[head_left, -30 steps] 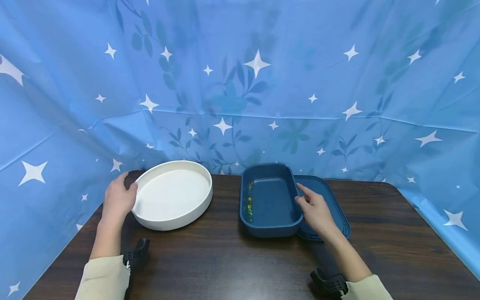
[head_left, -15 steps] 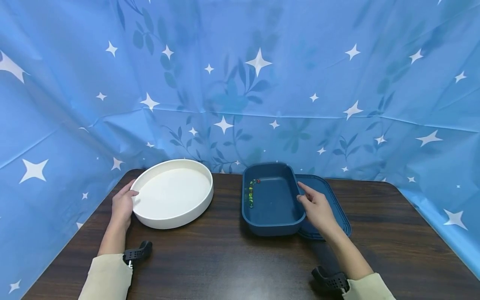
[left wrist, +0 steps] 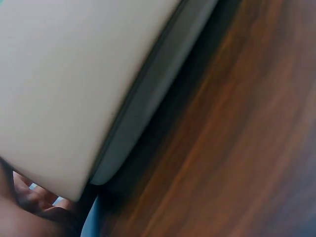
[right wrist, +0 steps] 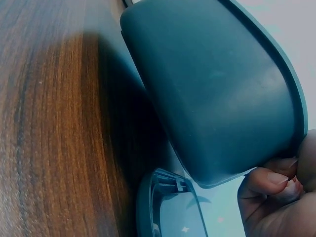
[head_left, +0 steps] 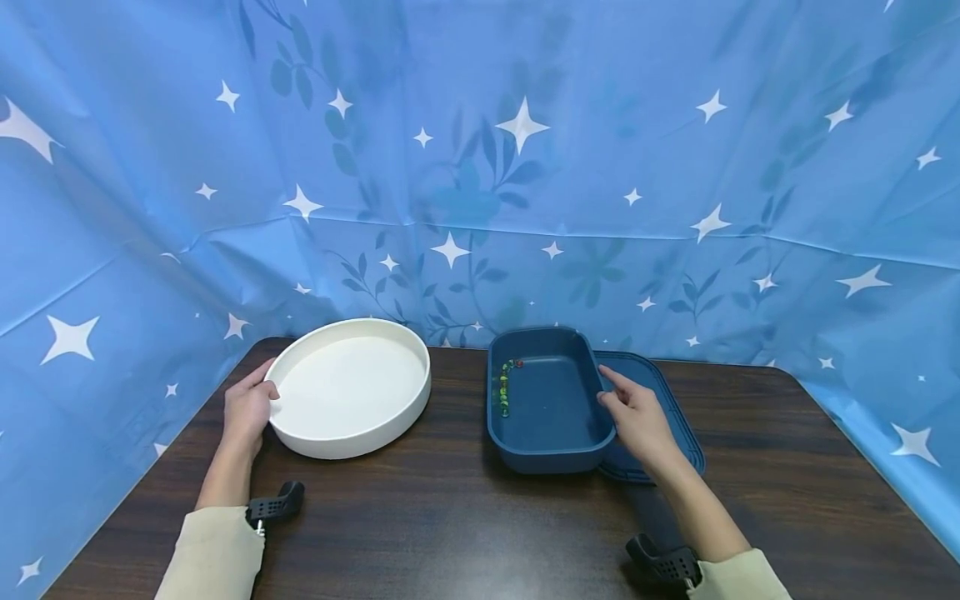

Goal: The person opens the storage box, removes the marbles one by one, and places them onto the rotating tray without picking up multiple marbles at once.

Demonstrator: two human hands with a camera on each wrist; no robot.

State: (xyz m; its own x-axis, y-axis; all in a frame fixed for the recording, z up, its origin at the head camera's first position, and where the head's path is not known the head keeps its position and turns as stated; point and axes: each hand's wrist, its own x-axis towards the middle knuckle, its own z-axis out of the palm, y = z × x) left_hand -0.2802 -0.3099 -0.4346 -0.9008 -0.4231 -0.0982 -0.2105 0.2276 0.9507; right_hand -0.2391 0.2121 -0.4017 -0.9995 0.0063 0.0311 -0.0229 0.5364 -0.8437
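Note:
On the left stands a round white tray (head_left: 348,379) with a low wall. My left hand (head_left: 245,408) grips its left rim, thumb at the edge; in the left wrist view, curled fingers (left wrist: 34,195) show past the tray's side. Right of the middle is a dark blue rectangular box (head_left: 558,408) without its lid on. Several small shiny green, yellow and red marbles (head_left: 505,387) lie in a bent row along its left wall and far left corner. My right hand (head_left: 641,425) pinches the box's right rim, with the fingertips tucked under the lip in the right wrist view.
A matching blue lid (head_left: 658,382) lies flat on the table, partly under the box's right side and the right hand. The dark wooden table (head_left: 450,517) ends at a blue star-patterned curtain (head_left: 480,167) behind both containers.
My left hand has shifted from loosely beside the tray to gripping its rim. The marbles have rolled from a straight row into a bend at the far left corner. The right hand keeps its hold.

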